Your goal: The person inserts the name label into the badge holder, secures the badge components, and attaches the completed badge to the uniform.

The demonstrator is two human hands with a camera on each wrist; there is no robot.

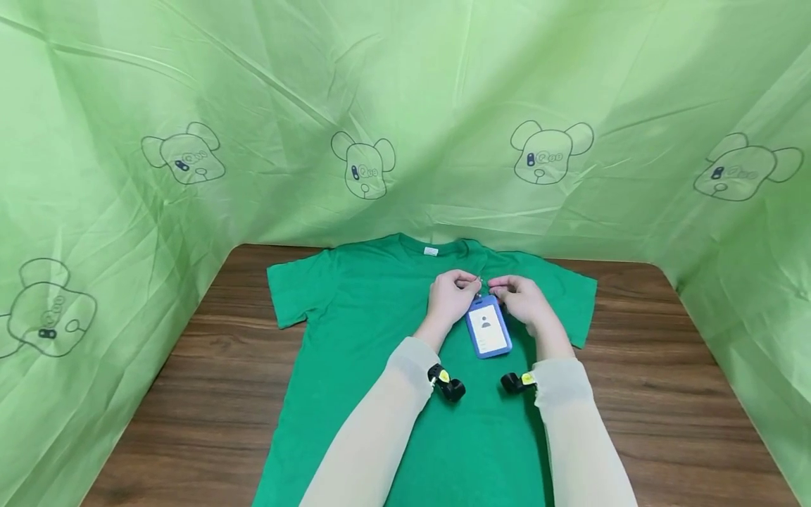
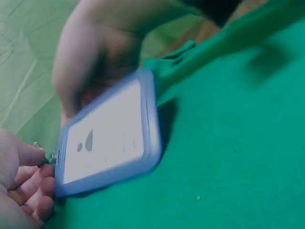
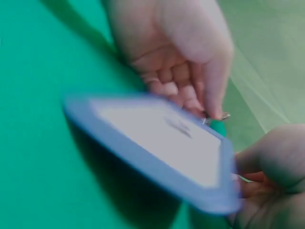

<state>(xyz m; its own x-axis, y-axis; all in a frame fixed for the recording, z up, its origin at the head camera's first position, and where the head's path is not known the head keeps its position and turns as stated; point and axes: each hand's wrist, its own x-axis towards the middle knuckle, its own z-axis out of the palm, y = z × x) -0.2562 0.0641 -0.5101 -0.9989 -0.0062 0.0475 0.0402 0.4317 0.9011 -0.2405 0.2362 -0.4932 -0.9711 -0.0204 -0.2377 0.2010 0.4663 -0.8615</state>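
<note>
A green T-shirt (image 1: 374, 352) lies spread on the table, its collar at the far side. Over its upper chest is a blue-framed badge holder (image 1: 488, 327) with a white card, tilted up from the cloth in both wrist views. My left hand (image 1: 451, 296) pinches the small metal clip (image 2: 43, 160) at the holder's top between thumb and fingers. Close by, my right hand (image 1: 522, 299) has its fingertips beside the holder's top corner, pointing toward the clip. In the right wrist view the holder partly hides those fingertips, so whether they pinch cloth is unclear.
The brown wooden table (image 1: 209, 394) shows on both sides of the shirt. A light green curtain (image 1: 443, 105) with mouse-like drawings encloses the back and sides. Black wrist cameras (image 1: 451, 389) sit on both sleeves above the shirt.
</note>
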